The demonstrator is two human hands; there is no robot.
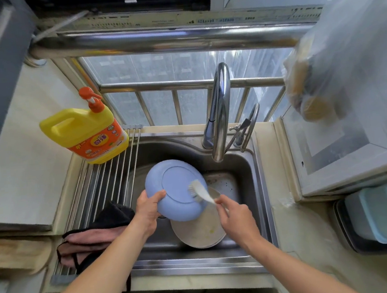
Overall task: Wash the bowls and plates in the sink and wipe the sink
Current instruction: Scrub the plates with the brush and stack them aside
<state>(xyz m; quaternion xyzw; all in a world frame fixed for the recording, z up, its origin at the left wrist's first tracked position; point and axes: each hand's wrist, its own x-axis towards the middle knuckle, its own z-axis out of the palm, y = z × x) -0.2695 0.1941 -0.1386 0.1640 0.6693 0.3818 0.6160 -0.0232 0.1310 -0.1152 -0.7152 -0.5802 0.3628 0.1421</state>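
Note:
My left hand grips the near-left rim of a light blue plate, held tilted over the steel sink with its underside facing me. My right hand holds the handle of a white dish brush, whose bristles press on the right part of the plate's underside. Below them, a beige plate with food smears lies in the sink basin. Another dirty dish shows behind it, partly hidden.
The curved faucet arches over the sink's back right. A yellow detergent bottle stands on a roll-up rack left of the basin. A dark-and-pink cloth lies on the rack's near end. A tub sits at right.

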